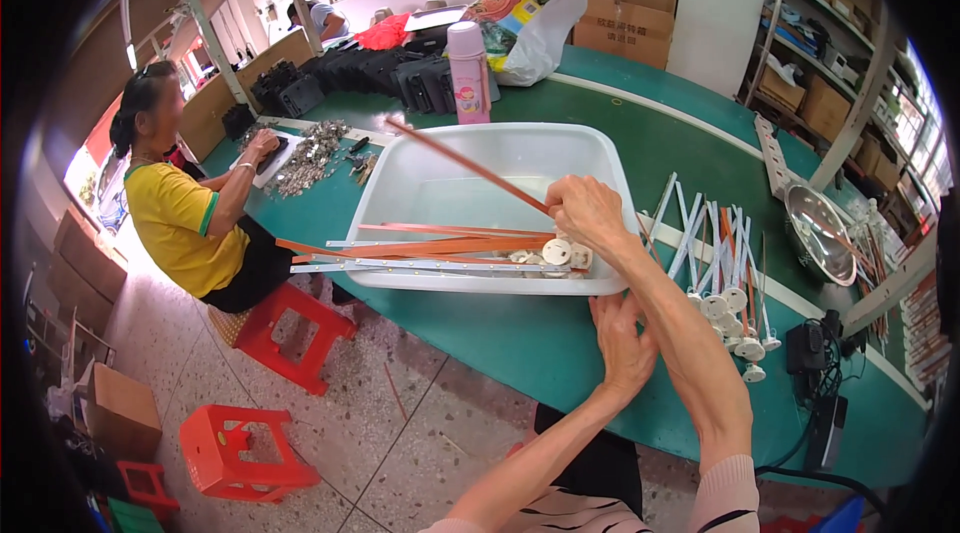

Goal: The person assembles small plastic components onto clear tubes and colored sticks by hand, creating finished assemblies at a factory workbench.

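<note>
My right hand (588,213) is closed on a thin copper-brown strip (465,165), which slants up and left over a white plastic tub (480,281). Below that hand, white round end pieces (557,252) lie in the tub's right end. Brown strips (430,248) and light strips with small dots (400,265) lie across the tub, their left ends sticking out past its rim. My left hand (625,345) is at the tub's near right corner, fingers extended toward it and partly hidden by my right forearm; I see nothing held in it.
Several strips with white round ends (735,318) lie on the green table (450,333) to the right, near a metal bowl (820,233) and black adapters (806,348). A pink flask (468,73) stands behind the tub. A co-worker (185,223) sits left, near red stools (240,453).
</note>
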Available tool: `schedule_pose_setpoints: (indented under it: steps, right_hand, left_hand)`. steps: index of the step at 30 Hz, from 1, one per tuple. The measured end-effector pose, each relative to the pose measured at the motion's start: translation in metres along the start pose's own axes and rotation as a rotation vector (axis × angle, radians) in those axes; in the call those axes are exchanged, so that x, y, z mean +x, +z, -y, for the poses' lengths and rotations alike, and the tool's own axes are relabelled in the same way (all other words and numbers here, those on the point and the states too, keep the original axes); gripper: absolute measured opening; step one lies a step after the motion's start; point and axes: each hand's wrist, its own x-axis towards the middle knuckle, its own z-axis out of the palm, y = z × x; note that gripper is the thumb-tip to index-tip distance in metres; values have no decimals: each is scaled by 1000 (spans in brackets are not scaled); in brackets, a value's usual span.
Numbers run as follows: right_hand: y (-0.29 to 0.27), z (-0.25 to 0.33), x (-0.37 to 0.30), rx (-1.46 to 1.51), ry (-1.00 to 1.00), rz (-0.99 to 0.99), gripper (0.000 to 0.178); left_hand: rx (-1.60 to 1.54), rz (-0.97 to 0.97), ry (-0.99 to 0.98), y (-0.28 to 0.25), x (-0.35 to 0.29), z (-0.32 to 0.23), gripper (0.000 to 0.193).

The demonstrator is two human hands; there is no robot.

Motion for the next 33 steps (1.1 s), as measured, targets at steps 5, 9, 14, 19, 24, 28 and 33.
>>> schedule_pose_setpoints:
  steps: [5, 9, 14, 19, 24, 28, 33]
  right_hand:
    - [-26, 3, -6, 366, 51, -123, 17]
    - [-57, 5, -26, 838, 108, -159, 19]
    - [-81, -6, -68, 1074, 179, -119, 15]
    - [-91, -24, -105, 1299, 230, -83, 15]
    - [-93, -42, -128, 1334, 189, -88, 19]
    - [-86, -50, -138, 1402, 193, -142, 19]
    - [-82, -55, -146, 1423, 233, -219, 17]
  left_hand:
    - [1, -49, 7, 0, 0, -4, 34]
    - [-62, -35, -21, 0, -1, -1, 41]
    - [-176, -81, -63, -3, 2, -11, 36]
    - [-282, 12, -131, -10, 1, -14, 30]
    - [-548, 10, -135, -3, 1, -20, 30]
    - [-699, 63, -164, -8, 4, -24, 37]
    - [-796, 73, -196, -6, 5, -24, 45]
